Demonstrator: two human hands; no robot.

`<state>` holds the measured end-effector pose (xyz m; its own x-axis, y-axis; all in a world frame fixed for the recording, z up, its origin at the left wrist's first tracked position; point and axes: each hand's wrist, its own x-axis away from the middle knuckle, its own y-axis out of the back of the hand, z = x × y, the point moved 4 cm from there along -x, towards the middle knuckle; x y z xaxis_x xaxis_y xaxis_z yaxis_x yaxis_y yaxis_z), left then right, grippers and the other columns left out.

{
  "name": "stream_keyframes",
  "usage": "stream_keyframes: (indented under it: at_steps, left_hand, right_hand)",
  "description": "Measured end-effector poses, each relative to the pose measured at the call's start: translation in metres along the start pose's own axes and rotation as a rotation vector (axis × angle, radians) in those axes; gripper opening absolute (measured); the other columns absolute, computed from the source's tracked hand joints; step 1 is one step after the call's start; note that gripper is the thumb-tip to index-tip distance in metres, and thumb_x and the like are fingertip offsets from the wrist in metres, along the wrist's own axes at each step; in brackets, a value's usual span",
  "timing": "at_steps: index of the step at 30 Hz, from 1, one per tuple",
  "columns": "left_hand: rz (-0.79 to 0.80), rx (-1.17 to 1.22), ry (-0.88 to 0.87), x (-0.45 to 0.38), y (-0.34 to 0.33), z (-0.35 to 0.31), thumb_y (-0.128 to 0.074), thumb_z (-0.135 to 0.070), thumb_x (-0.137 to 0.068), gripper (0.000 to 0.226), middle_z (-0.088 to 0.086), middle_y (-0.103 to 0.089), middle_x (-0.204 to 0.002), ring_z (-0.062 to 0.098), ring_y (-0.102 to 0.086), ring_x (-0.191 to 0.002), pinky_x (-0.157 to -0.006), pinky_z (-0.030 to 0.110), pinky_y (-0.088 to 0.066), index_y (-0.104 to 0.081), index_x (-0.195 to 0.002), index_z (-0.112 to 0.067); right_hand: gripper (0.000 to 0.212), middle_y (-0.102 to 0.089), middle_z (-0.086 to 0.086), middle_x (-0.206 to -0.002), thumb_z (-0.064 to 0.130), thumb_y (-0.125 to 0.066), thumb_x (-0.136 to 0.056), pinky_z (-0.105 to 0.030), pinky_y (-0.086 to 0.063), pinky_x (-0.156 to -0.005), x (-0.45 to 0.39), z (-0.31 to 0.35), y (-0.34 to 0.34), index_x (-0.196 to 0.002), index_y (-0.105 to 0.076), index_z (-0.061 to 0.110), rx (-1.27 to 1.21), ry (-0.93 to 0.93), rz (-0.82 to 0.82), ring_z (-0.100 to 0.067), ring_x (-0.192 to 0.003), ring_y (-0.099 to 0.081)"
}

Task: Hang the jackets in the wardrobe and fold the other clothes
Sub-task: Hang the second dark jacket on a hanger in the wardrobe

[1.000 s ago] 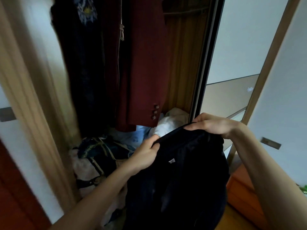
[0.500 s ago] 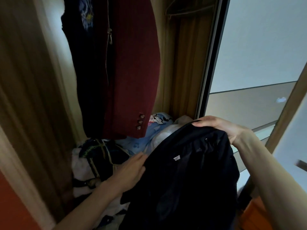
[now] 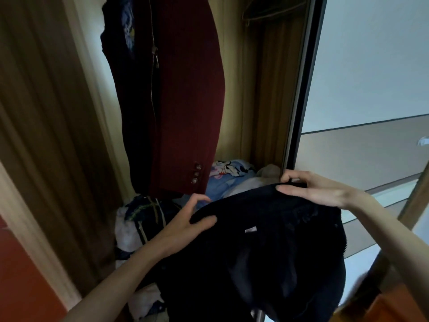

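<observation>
2 hands, left hand [image 3: 185, 219], right hand [image 3: 313, 189], grip 1 black jacket [image 3: 267, 252]; 2 jackets hung.

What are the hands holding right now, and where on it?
Both hands hold the black fabric jacket along its top edge: the left hand grips the left end, the right hand the right end.

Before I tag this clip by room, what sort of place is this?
Most likely a bedroom or hallway at home, at an open built-in wardrobe with a sliding door. A red jacket hangs inside above a heap of clothes, and both hands hold up a black jacket.
</observation>
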<state>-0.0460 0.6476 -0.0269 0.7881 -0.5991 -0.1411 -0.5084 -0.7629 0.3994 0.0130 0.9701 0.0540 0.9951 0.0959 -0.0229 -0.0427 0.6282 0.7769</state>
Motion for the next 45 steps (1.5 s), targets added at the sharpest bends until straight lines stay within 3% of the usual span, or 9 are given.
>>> stream_keyframes:
  at_steps: [3, 6, 11, 17, 21, 24, 29, 36, 45]
  left_hand:
    - [0.024, -0.601, -0.325, 0.012, 0.003, -0.017, -0.076, -0.054, -0.089, 0.074, -0.017, -0.055, -0.135, 0.001, -0.062, -0.114, -0.095, 0.024, -0.053, -0.031, -0.148, -0.053]
    - [-0.017, -1.08, -0.57, 0.015, 0.011, -0.012, -0.056, -0.047, -0.104, 0.057, -0.01, -0.043, -0.128, 0.01, -0.062, -0.084, -0.066, 0.028, -0.054, -0.03, -0.155, -0.048]
    - [-0.125, -1.163, -0.608, 0.023, 0.04, -0.041, -0.042, -0.036, -0.104, 0.03, -0.009, -0.044, -0.114, 0.007, -0.057, -0.077, -0.051, 0.025, -0.046, -0.057, -0.13, -0.033]
    - [-0.561, -1.191, -0.658, 0.035, 0.066, -0.091, -0.072, -0.016, -0.091, 0.019, -0.001, -0.055, -0.106, 0.019, -0.05, -0.093, -0.076, 0.035, -0.044, -0.069, -0.11, -0.018]
    - [-0.816, -1.071, -0.652, 0.047, 0.089, -0.122, -0.074, -0.021, -0.093, 0.022, -0.001, -0.065, -0.096, 0.02, -0.053, -0.09, -0.087, 0.029, -0.031, -0.068, -0.112, -0.011]
    - [-0.906, -1.109, -0.621, 0.051, 0.102, -0.143, -0.077, -0.022, -0.089, 0.02, 0.008, -0.059, -0.101, 0.024, -0.05, -0.093, -0.081, 0.036, -0.037, -0.068, -0.1, -0.008]
    - [-0.827, -1.063, -0.498, 0.046, 0.113, -0.152, -0.069, -0.031, -0.095, 0.021, -0.006, -0.056, -0.072, 0.017, -0.056, -0.061, -0.052, 0.039, -0.052, -0.07, -0.096, -0.009]
    - [-0.83, -1.056, -0.213, 0.028, 0.112, -0.156, -0.051, -0.051, -0.103, 0.043, -0.008, -0.045, -0.057, 0.017, -0.046, -0.052, -0.047, 0.03, -0.029, -0.055, -0.083, -0.013]
    - [-0.583, 0.163, -0.033, -0.007, 0.116, -0.189, -0.071, -0.039, -0.089, 0.025, 0.02, -0.077, -0.099, 0.037, -0.075, -0.094, -0.083, 0.039, -0.058, -0.073, -0.093, -0.014]
  right_hand:
    - [0.039, -0.066, 0.003, -0.089, 0.06, -0.052, -0.099, -0.036, -0.049, -0.088, -0.005, -0.001, 0.007, -0.096, -0.065, 0.023, 0.01, 0.069, -0.047, -0.017, -0.09, -0.064]
    - [0.032, -0.067, 0.004, -0.084, 0.054, -0.057, -0.095, -0.024, -0.048, -0.078, -0.013, 0.002, 0.008, -0.092, -0.069, 0.024, -0.002, 0.125, -0.03, -0.013, -0.082, -0.063]
    - [0.023, -0.068, -0.006, -0.09, 0.047, -0.058, -0.1, -0.021, -0.042, -0.074, -0.024, 0.013, -0.001, -0.107, -0.062, 0.026, -0.08, 0.169, 0.077, -0.01, -0.078, -0.054]
    - [0.054, -0.059, 0.013, -0.106, 0.081, -0.033, -0.096, -0.036, -0.05, -0.094, -0.015, 0.051, 0.002, -0.116, -0.05, 0.034, 0.2, 0.315, -0.104, -0.01, -0.098, -0.061]
    - [0.05, -0.055, 0.001, -0.105, 0.065, -0.046, -0.101, -0.035, -0.053, -0.047, -0.005, 0.069, -0.006, -0.125, -0.053, 0.022, 0.864, 0.754, -0.497, -0.022, -0.058, -0.063]
    - [0.034, -0.056, -0.006, -0.094, 0.034, -0.044, -0.107, -0.037, -0.053, -0.046, -0.002, 0.076, 0.0, -0.116, -0.064, 0.009, 0.94, 0.882, -0.679, -0.028, -0.069, -0.064]
    - [0.019, -0.059, -0.009, -0.116, 0.026, -0.061, -0.104, -0.045, -0.046, -0.082, -0.006, 0.105, 0.017, -0.111, -0.074, 0.013, 0.773, 0.605, -0.854, -0.032, -0.099, -0.052]
    - [0.021, -0.073, 0.014, -0.082, 0.032, -0.06, -0.104, -0.021, -0.05, -0.071, -0.025, 0.124, 0.029, -0.086, -0.071, 0.031, -0.038, 0.27, -0.65, -0.002, -0.08, -0.068]
    - [0.026, -0.062, 0.0, -0.068, 0.028, -0.054, -0.098, -0.024, -0.045, -0.061, -0.035, 0.16, 0.057, -0.08, -0.062, 0.011, -0.539, 0.19, -0.525, -0.018, -0.066, -0.061]
